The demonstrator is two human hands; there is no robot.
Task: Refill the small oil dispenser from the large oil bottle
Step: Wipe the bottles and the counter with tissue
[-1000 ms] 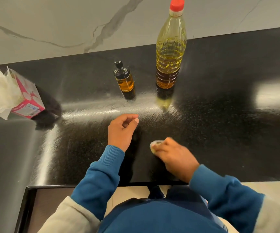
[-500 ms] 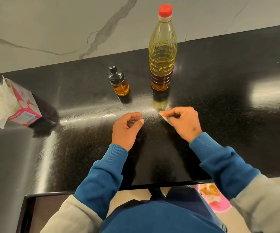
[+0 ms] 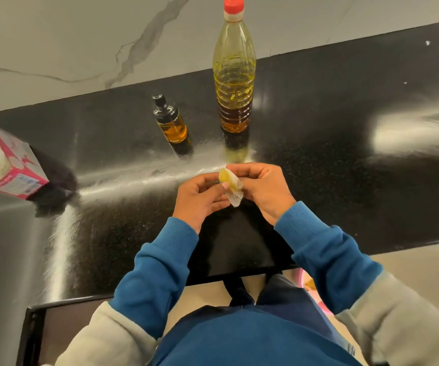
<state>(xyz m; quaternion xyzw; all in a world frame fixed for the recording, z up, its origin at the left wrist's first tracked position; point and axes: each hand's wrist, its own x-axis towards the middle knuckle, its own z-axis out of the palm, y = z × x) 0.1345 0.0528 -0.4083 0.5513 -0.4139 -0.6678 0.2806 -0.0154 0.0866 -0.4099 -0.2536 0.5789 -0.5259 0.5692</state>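
Large oil bottle (image 3: 234,67) stands upright at upper centre on the black counter (image 3: 345,154), long axis vertical, red cap up. Small oil dispenser (image 3: 170,120) just left of it, upright, black nozzle up, leaning slightly left in frame. Mid-frame, left hand (image 3: 200,198) and right hand (image 3: 263,190) both pinch a yellow-stained tissue scrap (image 3: 231,186). Tissue box (image 3: 10,165) at left edge.
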